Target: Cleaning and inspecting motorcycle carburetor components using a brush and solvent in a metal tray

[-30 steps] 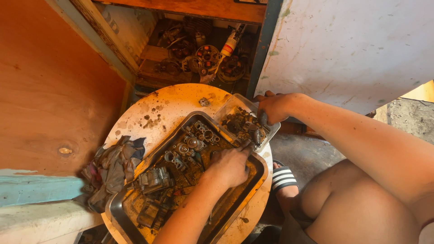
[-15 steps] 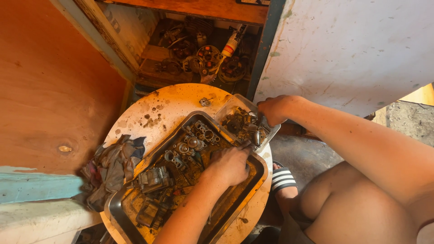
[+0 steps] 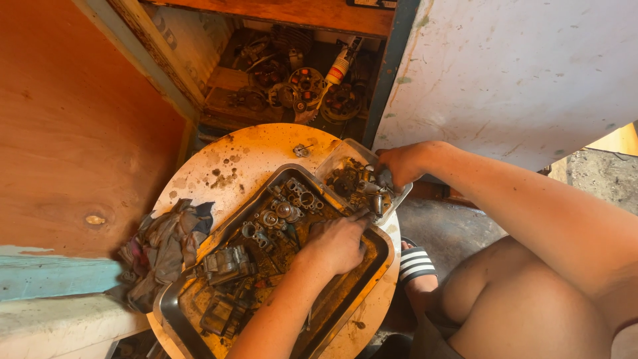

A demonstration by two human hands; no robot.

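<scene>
One round yellow table [image 3: 252,149] carries one large metal tray [image 3: 372,266] of greasy engine parts, with one crumpled rag [image 3: 166,239] at its nine o'clock edge and one small clear tray [image 3: 349,153] at its two o'clock. Since a second ago the left hand [image 3: 339,242] has slid toward two o'clock, its fingers now pinching a small metal part [image 3: 377,203] at the small tray's near edge. The right hand [image 3: 402,165] stays clenched on that tray's rim.
</scene>
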